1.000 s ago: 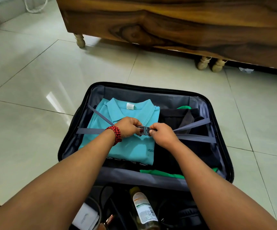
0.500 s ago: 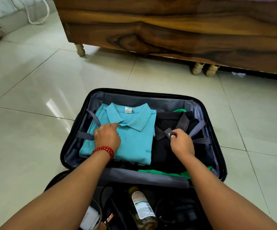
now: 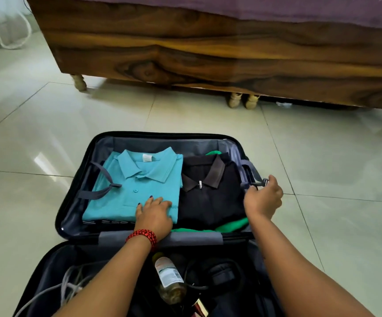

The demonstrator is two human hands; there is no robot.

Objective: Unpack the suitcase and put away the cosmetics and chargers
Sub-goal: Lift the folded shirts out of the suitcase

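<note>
Freeing the clothes (image 3: 208, 202), the right hand (image 3: 263, 202) pinched the strap buckle (image 3: 264, 181) aside, the left hand (image 3: 154, 213) lay flat on the teal polo (image 3: 125, 193); bottle (image 3: 169, 277) and white cable (image 3: 71, 285) sat in the suitcase's (image 3: 103, 145) near half.

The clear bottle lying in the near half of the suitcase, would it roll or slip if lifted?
The bottle is round and lies on its side, so it would probably roll on bare floor; here the cables beside it likely hold it. Its smooth wall may be slippery. The pale liquid inside suggests some weight.
</note>
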